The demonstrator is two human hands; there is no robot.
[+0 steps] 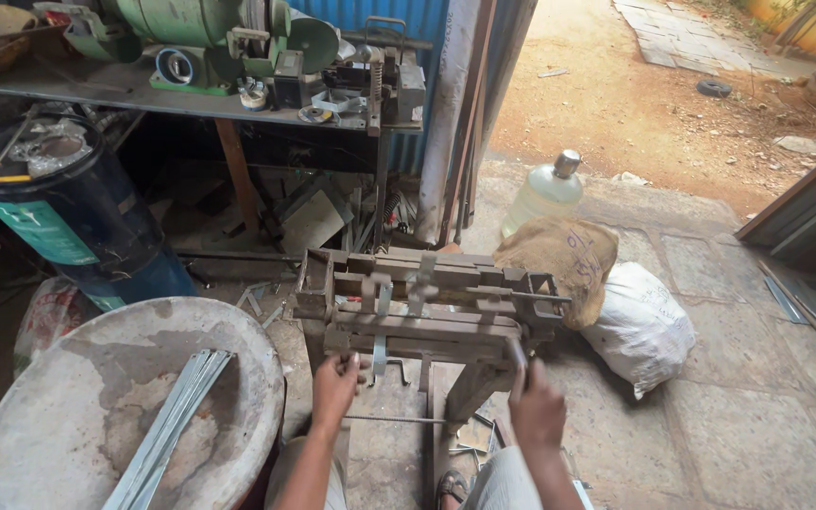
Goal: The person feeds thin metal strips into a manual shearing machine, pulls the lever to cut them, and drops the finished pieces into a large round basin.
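both arms reach forward, left hand point(334, 385) curled in a grip, right hand point(536, 408) fisted.

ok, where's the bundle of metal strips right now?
In the head view the metal strips lie at lower left on the round concrete slab, left of the left hand and the rusty bench machine.

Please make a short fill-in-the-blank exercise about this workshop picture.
1. The right hand grips the machine's ____.
2. The metal strips lie on a round ____ slab.
3. A white sack lies beside the ____ sack.
4. The left hand reaches the rusty machine from ____.

Missing words: handle; concrete; brown; below
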